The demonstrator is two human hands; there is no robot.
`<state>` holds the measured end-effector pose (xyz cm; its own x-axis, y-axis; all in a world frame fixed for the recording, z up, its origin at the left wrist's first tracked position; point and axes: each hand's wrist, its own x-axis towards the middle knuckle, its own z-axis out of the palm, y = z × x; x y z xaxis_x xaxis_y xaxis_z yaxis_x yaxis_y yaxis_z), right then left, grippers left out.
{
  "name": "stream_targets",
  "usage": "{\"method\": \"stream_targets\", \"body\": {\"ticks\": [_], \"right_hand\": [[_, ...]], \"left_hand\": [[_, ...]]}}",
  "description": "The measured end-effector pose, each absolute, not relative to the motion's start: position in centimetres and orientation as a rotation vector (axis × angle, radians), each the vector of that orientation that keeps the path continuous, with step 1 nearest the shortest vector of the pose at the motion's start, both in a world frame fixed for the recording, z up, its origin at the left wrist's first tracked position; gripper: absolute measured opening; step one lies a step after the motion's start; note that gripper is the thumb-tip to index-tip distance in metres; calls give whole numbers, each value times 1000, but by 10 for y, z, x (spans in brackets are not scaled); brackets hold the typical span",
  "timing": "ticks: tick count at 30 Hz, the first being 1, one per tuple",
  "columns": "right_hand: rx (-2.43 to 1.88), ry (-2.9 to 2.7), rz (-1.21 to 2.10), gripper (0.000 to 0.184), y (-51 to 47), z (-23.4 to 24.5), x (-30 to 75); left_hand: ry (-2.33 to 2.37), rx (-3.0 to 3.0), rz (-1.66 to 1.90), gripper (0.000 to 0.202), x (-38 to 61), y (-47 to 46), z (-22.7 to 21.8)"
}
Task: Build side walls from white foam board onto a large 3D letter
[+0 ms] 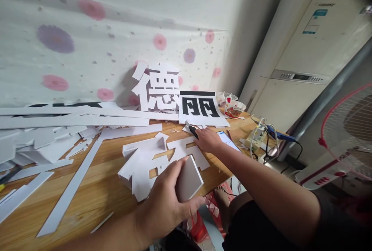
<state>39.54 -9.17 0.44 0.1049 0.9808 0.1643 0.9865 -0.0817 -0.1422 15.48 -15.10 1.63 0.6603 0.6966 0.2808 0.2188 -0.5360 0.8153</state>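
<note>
My left hand [168,198] grips the near edge of a large white foam-board character [142,162] that lies flat on the wooden table [95,193], thumb under a grey-white panel of it. My right hand [207,139] reaches across the far side of the same piece, closed on a black-handled utility knife [191,129] whose tip points toward the back. A finished white foam character [158,88] stands against the wall. Next to it leans a printed paper sheet [200,107] with a black character.
Long white foam strips [69,191] and offcuts [43,146] litter the left of the table. A phone [228,140] lies beside my right hand. Further right are an instant-noodle cup [234,107], a power strip with cables [257,134], a standing fan [347,134] and a floor air conditioner [308,57].
</note>
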Motion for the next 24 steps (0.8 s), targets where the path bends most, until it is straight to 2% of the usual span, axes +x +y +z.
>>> {"method": "stream_targets", "body": {"ticks": [3, 7, 10, 11, 13, 15, 19, 24], "right_hand": [[-2242, -1929, -45, 25, -84, 3, 396], [-2162, -1920, -54, 32, -103, 23, 396], [-1876, -1999, -2, 43, -140, 47, 393], [-1650, -2043, 70, 43, -155, 53, 391], [-1316, -2065, 203, 38, -183, 63, 387], [-1224, -2048, 270, 29, -203, 66, 382], [-1399, -2117, 226, 7, -217, 58, 373], [-1534, -2188, 125, 5, -215, 47, 364]], "left_hand": [[729, 2129, 745, 69, 152, -148, 16], [710, 2195, 746, 71, 149, -145, 11], [701, 2193, 791, 70, 149, -145, 9], [707, 2187, 803, 69, 149, -145, 9], [717, 2174, 827, 65, 150, -146, 10], [717, 2167, 845, 60, 150, -147, 11], [719, 2170, 897, 59, 150, -148, 11], [674, 2207, 873, 56, 149, -148, 9]]}}
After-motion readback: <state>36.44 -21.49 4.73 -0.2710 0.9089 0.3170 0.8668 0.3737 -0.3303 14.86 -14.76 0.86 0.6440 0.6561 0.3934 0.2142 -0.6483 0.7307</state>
